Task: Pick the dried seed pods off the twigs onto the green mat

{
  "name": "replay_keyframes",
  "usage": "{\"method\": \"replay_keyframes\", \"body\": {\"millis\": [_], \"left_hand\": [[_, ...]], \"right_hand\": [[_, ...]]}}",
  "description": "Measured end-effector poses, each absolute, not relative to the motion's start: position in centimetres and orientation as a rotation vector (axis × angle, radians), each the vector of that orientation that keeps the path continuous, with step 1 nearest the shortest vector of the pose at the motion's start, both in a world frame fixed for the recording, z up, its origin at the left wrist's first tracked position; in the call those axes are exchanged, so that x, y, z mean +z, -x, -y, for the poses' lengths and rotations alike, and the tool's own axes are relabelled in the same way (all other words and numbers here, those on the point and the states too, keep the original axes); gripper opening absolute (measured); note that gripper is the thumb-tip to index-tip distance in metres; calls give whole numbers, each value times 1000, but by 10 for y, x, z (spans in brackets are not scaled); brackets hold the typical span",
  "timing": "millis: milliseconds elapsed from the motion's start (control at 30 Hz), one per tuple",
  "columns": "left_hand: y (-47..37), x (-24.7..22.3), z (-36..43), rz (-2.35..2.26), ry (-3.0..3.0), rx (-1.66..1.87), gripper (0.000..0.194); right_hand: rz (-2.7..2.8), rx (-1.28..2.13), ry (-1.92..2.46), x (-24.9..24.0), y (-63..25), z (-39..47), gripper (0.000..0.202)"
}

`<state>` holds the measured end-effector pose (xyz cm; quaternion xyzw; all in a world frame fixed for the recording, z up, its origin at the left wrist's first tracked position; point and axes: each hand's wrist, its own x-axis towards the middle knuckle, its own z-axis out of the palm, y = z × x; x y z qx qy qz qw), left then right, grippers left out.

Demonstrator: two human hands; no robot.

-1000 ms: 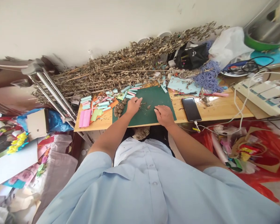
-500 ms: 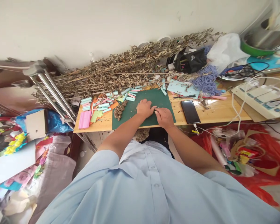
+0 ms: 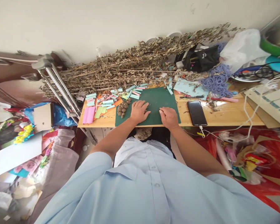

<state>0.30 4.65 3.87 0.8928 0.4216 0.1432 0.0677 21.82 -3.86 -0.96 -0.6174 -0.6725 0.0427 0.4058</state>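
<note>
The left hand lies palm down over the green mat, near the middle of it, and its fingers are stretched and a little apart, with the thumb pointing to the right. Some dark crumbs are seen just beside its fingers; if more of them are under the palm, I cannot tell. The right hand is at the right part of the mat, close to the front edge, and its fingers are bent inward — whether something is held inside, I cannot tell. The two hands are apart, with bare green surface between them.

The brown clumps sit together in one small heap at the left side of the mat, near the left hand but not touching it. Further to the left, on the wooden table, there are small paper rolls in light blue and pink, and a pink pad close to the front edge. Behind all this, a long pile of dried plants stretches along the wall. To the right of the mat lies a black phone with a white cable plugged in, and behind it are light blue sheets and a tangle of purple cord.
</note>
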Motion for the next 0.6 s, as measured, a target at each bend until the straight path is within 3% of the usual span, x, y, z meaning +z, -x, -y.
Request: {"method": "replay_keyframes", "body": {"millis": [300,600], "left_hand": [[3,30,-19,-1621,-2413,424,82],[-26,16,-22,-1551,-2465,567,69]], "right_hand": [[1703,107,1558,-9,-218,39,34],[1703,93,1554,-10,-218,40,34]]}}
